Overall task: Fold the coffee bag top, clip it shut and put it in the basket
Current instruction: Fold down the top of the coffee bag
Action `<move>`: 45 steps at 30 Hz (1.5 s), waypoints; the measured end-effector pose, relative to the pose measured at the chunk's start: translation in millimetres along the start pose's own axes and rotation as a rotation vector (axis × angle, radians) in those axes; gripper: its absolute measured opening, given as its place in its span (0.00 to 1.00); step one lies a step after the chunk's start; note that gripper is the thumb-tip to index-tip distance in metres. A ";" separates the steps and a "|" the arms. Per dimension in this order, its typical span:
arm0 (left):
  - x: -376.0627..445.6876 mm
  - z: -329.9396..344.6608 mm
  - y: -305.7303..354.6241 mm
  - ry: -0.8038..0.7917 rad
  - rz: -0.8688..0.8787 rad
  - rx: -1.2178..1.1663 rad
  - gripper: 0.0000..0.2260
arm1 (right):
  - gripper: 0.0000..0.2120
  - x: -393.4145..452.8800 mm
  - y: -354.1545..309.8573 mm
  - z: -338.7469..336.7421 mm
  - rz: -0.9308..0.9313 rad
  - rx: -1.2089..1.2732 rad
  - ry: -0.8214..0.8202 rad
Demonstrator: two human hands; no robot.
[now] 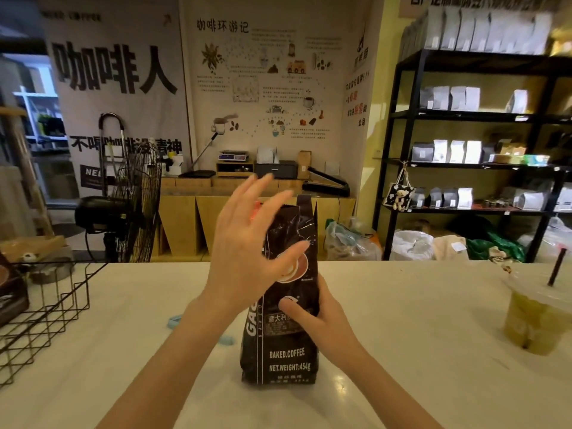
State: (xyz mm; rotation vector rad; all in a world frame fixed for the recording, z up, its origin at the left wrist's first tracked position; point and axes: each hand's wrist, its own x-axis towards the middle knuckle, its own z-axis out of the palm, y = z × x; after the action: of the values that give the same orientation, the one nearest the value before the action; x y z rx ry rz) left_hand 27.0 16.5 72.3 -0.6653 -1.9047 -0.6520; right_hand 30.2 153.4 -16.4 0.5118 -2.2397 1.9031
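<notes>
A tall black coffee bag (280, 357) with white lettering stands upright on the white counter, its top unfolded. My right hand (312, 317) grips the bag's middle from the right, thumb pressed on its front. My left hand (247, 239) is spread open beside the bag's upper left, fingers apart, blurred by motion, holding nothing. Something orange-red (255, 209) shows behind the left fingers. Light blue clips (174, 322) lie on the counter, partly hidden behind my left forearm. The black wire basket (46, 308) stands at the left edge of the counter.
A plastic cup of green drink (537, 317) with a dark straw stands at the right of the counter (418, 320). A dark bag (10, 292) sits inside the basket. Beyond the counter are a floor fan (136, 199) and black shelves of bags (470, 150).
</notes>
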 end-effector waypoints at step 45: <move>43.0 2.4 -55.0 -0.022 0.349 0.654 0.28 | 0.09 3.5 -0.4 33.1 0.003 0.314 0.134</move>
State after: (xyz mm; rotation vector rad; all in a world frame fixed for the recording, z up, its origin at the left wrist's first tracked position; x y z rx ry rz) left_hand -28.5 -13.5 102.2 -0.5505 -1.8108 0.2028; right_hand 30.4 120.4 -20.8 0.4064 -1.8712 2.2321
